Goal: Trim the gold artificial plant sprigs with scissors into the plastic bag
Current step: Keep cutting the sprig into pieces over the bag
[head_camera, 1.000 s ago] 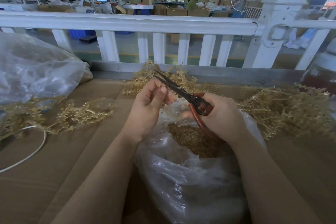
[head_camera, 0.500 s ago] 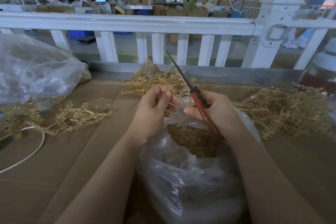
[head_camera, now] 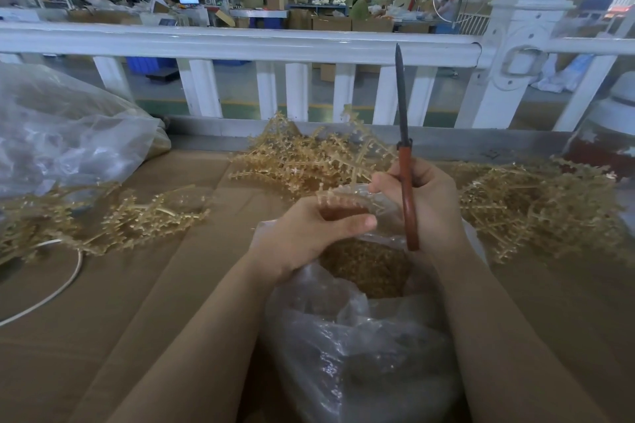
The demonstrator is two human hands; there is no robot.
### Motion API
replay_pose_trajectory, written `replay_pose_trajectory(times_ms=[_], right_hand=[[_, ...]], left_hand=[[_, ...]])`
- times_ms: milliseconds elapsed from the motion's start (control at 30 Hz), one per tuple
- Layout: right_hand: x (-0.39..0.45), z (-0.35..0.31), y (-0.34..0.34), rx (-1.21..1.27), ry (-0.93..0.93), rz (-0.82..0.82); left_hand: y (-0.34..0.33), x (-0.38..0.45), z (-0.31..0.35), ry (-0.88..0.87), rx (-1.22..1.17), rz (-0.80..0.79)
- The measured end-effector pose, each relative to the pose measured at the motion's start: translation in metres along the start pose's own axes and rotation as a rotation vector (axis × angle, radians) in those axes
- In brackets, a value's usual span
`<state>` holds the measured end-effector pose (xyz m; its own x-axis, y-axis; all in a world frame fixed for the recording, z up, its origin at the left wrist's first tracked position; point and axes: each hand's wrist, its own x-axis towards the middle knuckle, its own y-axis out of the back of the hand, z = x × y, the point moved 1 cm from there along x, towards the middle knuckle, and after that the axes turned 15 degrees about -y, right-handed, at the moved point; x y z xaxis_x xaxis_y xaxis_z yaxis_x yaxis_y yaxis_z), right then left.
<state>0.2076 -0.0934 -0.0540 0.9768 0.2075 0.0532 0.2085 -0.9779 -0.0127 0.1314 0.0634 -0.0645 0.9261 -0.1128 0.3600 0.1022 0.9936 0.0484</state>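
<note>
My right hand [head_camera: 429, 203] grips red-handled scissors [head_camera: 405, 161], blades closed and pointing straight up toward the railing. My left hand [head_camera: 309, 233] pinches a short gold sprig [head_camera: 335, 197] over the mouth of the clear plastic bag [head_camera: 360, 354]. Gold trimmings [head_camera: 364, 268] fill the bag's bottom. Piles of gold sprigs lie behind the hands [head_camera: 302, 158], to the right [head_camera: 536, 206] and to the left [head_camera: 137, 216] on the brown cardboard surface [head_camera: 154, 302].
A white railing [head_camera: 240, 45] runs along the far edge. A large crumpled clear bag [head_camera: 62, 134] sits at the left. A white cord [head_camera: 51, 292] curves at the lower left. A red and white container [head_camera: 608, 134] stands at the right edge.
The scissors closed and swung from pointing left to upright. My left hand dropped lower toward the bag with the sprig.
</note>
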Motion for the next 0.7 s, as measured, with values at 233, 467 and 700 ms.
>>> replay_pose_trajectory(times_ms=[233,467,700], right_hand=[[-0.0009,0.0005,-0.0032,-0.021,0.001,-0.008],[0.0041,0.0055,-0.0060,-0.123,-0.010,0.030],[0.0000,0.0032,-0.0064,-0.238,0.041,0.019]], left_hand=[[-0.0044,0.0034,-0.0038,-0.030,0.163,0.216],[0.0005,0.0047,0.0001,-0.006,-0.123,0.385],[0.0014,0.0050,0.0014,-0.008,-0.149,0.466]])
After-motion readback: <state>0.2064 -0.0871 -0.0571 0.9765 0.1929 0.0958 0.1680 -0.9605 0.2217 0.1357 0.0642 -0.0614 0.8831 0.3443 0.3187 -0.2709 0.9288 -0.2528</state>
